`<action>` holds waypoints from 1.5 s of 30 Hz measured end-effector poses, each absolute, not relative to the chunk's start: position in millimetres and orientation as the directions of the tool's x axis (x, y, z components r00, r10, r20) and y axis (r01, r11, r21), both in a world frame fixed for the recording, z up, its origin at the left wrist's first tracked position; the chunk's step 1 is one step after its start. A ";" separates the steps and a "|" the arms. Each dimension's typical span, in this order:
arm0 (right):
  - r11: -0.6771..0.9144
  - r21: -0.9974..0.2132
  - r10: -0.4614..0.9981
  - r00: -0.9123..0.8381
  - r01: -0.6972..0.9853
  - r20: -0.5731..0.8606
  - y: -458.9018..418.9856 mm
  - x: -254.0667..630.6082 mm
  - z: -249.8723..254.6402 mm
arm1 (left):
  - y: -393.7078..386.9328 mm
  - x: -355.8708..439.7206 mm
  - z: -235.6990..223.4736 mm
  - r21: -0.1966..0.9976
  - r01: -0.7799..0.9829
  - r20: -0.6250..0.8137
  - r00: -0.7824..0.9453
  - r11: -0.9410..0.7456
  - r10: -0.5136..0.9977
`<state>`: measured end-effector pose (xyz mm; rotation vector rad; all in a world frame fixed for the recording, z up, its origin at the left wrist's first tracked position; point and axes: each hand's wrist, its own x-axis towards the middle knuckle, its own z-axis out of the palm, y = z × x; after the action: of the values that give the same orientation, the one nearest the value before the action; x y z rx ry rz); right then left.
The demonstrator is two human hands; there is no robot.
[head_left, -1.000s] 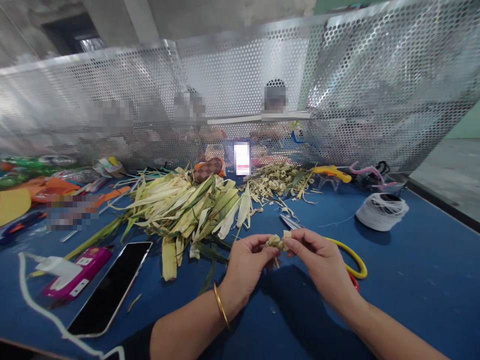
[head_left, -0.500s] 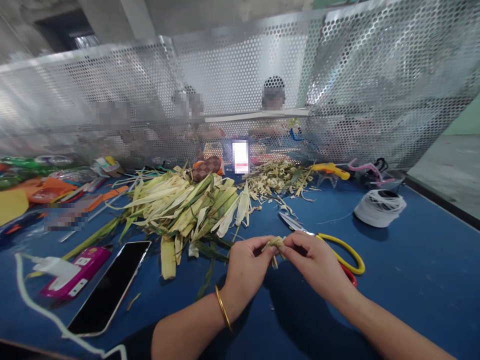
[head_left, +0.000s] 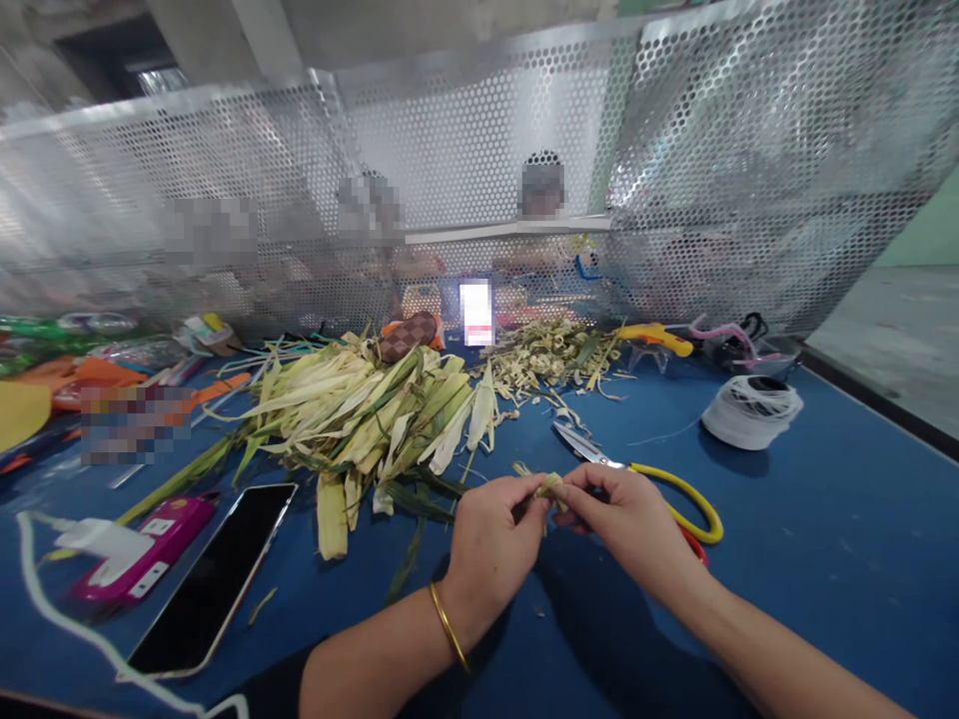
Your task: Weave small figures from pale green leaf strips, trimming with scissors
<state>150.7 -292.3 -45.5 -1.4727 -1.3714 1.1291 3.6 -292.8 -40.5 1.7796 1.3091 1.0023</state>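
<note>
My left hand (head_left: 490,544) and my right hand (head_left: 625,519) meet above the blue table (head_left: 824,559), fingertips pinched together on a small folded knot of pale leaf strip (head_left: 549,486). A gold bangle (head_left: 448,627) sits on my left wrist. Just behind my right hand lie scissors (head_left: 644,477) with yellow and red handles, blades pointing left. A big heap of green and pale leaf strips (head_left: 360,409) lies to the left of my hands.
A dark phone (head_left: 210,574) and a pink power bank (head_left: 139,549) with a white cable lie front left. A white spool of thread (head_left: 751,409), a yellow glue gun (head_left: 655,338) and leaf trimmings (head_left: 550,355) lie farther back. Perforated metal screens (head_left: 479,170) wall the table; people sit behind.
Both hands kept working the leaf knot, drawing slightly closer together and lower. A short strip end that stood up between the fingers is now tucked down.
</note>
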 end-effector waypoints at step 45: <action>0.262 -0.865 0.919 0.162 0.428 0.359 -285.6 155.0 -50.5 | -285.2 5.6 -36.0 0.914 0.008 -0.384 0.336 0.405 0.860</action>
<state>155.0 -285.6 -50.5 -1.3414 -1.4452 0.5692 5.6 -285.2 -36.0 1.0039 1.0870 0.6983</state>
